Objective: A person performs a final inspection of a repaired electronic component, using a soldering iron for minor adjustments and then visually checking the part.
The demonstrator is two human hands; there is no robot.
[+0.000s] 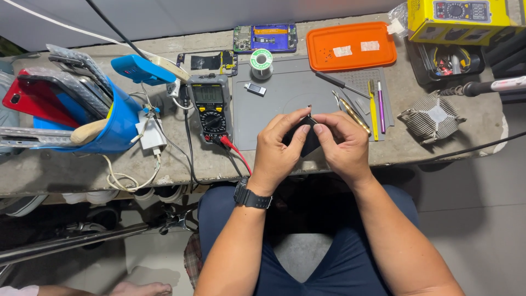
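My left hand (279, 151) and my right hand (342, 145) meet over the front edge of the grey work mat (285, 93). Both are closed on a small black flat part (307, 137), gripped from both sides between thumbs and fingers. Most of the part is hidden by my fingers. A black watch (251, 197) is on my left wrist. Just right of my right hand lie tweezers (350, 109), a yellow tool (372, 107) and a purple tool (380, 104).
A digital multimeter (211, 107) with red and black leads sits left of the mat. An orange tray (350, 46), a solder spool (262, 60), opened phones (266, 37), a blue tub of phones (107, 123), a metal heatsink (433, 116) and a yellow box (460, 19) surround it.
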